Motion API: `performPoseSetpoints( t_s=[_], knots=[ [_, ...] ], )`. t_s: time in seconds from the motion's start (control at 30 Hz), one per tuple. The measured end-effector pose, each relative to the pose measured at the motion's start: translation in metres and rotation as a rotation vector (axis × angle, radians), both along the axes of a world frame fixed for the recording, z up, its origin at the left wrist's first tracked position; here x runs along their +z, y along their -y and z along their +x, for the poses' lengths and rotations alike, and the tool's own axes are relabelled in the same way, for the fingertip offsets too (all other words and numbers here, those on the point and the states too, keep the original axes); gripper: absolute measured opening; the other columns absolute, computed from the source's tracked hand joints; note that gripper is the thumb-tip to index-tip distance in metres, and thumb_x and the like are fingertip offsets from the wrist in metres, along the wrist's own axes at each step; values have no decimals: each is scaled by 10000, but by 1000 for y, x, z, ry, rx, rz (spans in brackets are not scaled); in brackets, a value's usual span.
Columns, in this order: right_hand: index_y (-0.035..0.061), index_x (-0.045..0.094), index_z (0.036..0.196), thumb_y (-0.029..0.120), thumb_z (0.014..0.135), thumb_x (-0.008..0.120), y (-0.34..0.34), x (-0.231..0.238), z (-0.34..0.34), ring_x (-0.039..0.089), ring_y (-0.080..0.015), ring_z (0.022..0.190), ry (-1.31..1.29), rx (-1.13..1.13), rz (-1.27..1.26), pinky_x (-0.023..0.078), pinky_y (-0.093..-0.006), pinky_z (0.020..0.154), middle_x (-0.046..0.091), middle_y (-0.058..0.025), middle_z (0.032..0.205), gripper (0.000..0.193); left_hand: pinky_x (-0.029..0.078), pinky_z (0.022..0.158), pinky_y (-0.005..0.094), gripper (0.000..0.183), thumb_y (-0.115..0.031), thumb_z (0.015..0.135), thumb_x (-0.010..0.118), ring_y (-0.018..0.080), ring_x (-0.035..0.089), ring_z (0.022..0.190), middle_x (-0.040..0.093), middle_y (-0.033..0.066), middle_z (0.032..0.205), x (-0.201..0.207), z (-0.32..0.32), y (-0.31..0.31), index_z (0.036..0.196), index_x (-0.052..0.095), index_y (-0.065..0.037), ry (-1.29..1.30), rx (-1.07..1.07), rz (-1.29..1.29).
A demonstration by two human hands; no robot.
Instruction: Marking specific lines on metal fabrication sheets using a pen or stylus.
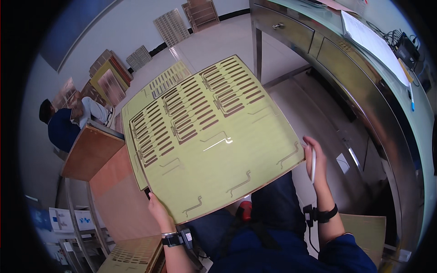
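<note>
A large yellow-green panel [214, 182] with rows of dark copper-coloured slots and thin line patterns spans the space above my lap, tilted. My left hand [159, 210] grips its near left edge, fingers tucked partly behind it. At the near right corner my right hand [317, 159] is closed on the panel's edge, and a slim white pen-like stick [313, 166] lies along that hand. Another similar panel [170, 77] shows behind the held one, mostly covered by it.
To my right stands a metal desk [337, 63] with drawers, papers [373, 45] and a blue pen [412, 102]. A wooden board [93, 152] stands at left. More panels [132, 255] are stacked at lower left; others [107, 79] lean on the wall near a seated person [66, 127].
</note>
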State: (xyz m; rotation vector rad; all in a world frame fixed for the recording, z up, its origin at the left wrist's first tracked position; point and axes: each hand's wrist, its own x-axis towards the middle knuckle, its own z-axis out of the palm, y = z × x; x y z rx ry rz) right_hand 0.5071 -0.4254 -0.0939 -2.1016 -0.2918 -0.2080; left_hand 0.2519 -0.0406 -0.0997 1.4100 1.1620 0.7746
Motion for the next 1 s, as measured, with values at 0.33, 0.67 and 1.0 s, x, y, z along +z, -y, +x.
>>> performPoseSetpoints(
  t_s=[0.33, 0.67, 1.0],
  knots=[
    [50, 573, 1140, 190, 941, 481, -65, 7, 74, 650, -348, 900, -11, 125, 67, 493, -350, 808, 654, -218, 962, 261, 434, 896, 320, 504, -384, 1013, 380, 193, 565, 1012, 604, 108, 1127, -4, -3, -4, 1162, 552, 65, 72, -37, 1],
    [50, 615, 1068, 73, 810, 592, -36, 23, 18, 598, -299, 794, 485, 551, -50, 480, -352, 745, 626, -133, 889, 260, 433, 873, 298, 497, -382, 1014, 386, 166, 564, 974, 623, 100, 1086, 6, -3, 3, 1110, 581, 65, 47, 16, -31],
    [106, 615, 923, 36, 679, 711, -20, -7, -15, 587, -218, 813, 367, 756, -43, 459, -321, 707, 632, -18, 927, 272, 459, 813, 296, 479, -354, 1021, 375, 159, 579, 905, 634, 96, 1031, -14, 3, 1, 1087, 587, 70, 14, 16, 99]
  ],
)
